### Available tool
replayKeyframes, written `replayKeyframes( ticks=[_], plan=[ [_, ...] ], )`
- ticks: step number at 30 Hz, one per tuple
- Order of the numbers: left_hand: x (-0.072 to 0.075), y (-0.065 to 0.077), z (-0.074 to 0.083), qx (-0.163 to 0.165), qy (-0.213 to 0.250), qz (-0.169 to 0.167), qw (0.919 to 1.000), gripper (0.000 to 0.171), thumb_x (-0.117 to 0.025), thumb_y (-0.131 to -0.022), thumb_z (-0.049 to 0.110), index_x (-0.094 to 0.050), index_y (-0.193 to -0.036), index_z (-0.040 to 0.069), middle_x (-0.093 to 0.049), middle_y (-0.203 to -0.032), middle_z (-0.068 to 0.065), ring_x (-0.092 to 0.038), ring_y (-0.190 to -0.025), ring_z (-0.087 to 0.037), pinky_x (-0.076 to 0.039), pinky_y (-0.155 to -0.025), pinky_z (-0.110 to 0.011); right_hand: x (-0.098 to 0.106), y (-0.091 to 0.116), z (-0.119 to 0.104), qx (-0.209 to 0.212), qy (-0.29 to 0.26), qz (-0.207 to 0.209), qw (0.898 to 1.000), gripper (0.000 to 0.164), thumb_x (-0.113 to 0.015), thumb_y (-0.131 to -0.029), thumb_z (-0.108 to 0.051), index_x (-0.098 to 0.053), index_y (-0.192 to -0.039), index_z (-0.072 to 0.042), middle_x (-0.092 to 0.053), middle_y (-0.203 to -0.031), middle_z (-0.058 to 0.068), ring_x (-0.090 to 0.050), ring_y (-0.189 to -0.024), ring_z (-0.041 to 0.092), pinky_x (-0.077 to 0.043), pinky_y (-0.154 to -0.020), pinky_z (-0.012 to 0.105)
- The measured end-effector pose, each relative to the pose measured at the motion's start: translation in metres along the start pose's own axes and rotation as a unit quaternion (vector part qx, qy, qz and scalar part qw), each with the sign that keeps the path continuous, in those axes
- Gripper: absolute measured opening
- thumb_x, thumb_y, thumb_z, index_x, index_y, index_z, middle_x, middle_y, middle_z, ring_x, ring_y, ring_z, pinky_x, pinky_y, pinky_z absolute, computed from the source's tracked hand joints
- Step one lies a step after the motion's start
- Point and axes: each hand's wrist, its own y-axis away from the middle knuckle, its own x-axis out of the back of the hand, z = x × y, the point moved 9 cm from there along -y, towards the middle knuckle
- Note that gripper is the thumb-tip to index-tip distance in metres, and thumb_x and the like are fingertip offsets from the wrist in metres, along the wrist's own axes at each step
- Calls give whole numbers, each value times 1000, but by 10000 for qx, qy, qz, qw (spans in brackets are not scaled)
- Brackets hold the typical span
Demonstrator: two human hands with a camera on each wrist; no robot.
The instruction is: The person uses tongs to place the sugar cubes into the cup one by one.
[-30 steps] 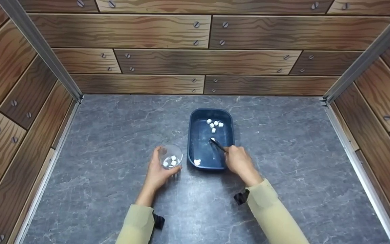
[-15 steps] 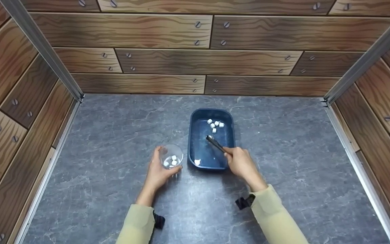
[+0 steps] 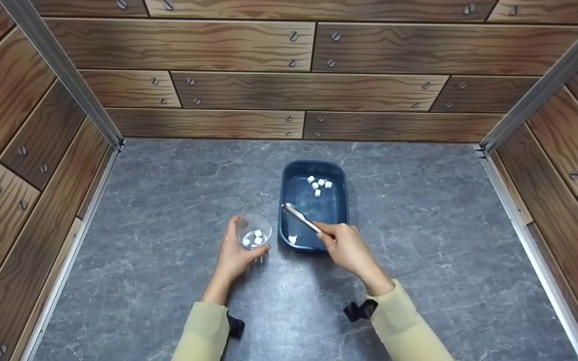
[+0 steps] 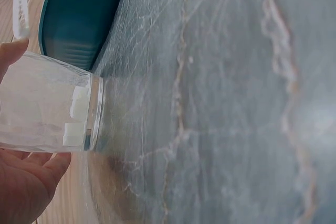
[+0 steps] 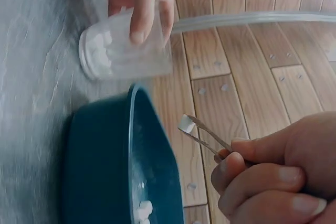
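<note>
My left hand (image 3: 236,255) grips a clear glass (image 3: 249,225) that stands on the grey surface, with a few white cubes (image 4: 73,134) at its bottom. To its right lies a deep blue tray (image 3: 281,200). Over the tray, my right hand (image 3: 349,248) pinches metal tongs (image 3: 301,218). In the right wrist view the tips of the tongs hold one white cube (image 5: 186,124), above the tray's rim and apart from the glass. Several more white cubes (image 3: 317,192) lie at the tray's far end, and white material (image 3: 292,240) sits in its near left corner.
The grey marbled surface (image 3: 178,190) extends around the tray and glass. Wood-patterned walls (image 3: 239,90) rise at the back and both sides, with metal posts (image 3: 68,75) at the corners.
My right hand has lifted the tongs from the tray's floor with a white cube and swung their tips left toward the glass. My left hand and the glass stay put.
</note>
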Motion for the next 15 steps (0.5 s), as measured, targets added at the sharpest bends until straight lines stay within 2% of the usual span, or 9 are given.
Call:
replayKeyframes(
  ticks=[5,10,12,15],
  plan=[
    [0,-1,0,0,15,-23,10000,101,-92,-65,23,-33,-144,-1,-53,-136,-22,-49,-126,-37,-37,-106,-49,-6,5,-16,338,-59,-77,9994,30,-66,-93,-8,-69,-123,-7,-60,-66,-1,-39,-48,6,-38,-45,24],
    [-1,-1,1,-49,44,-39,10000,100,-92,-65,23,-34,-143,-1,-54,-135,-21,-49,-125,-37,-37,-106,-48,-14,10,-28,480,-152,-310,9982,31,-64,-94,-8,-68,-125,-6,-68,-75,5,-43,-50,7,-41,-46,24],
    [-1,-1,1,-57,33,-45,10000,99,-92,-66,23,-34,-143,-1,-53,-136,-22,-49,-125,-37,-37,-106,-49,-17,11,-33,603,-117,-344,9975,30,-64,-94,-8,-68,-124,-5,-72,-89,10,-51,-58,9,-45,-53,26],
    [-1,-1,1,-78,11,-50,10000,98,-92,-66,23,-34,-142,0,-53,-136,-22,-49,-125,-37,-38,-105,-48,-21,12,-39,783,-119,-373,9962,30,-63,-94,-6,-67,-124,-3,-70,-110,14,-60,-73,12,-51,-62,28]
  ],
)
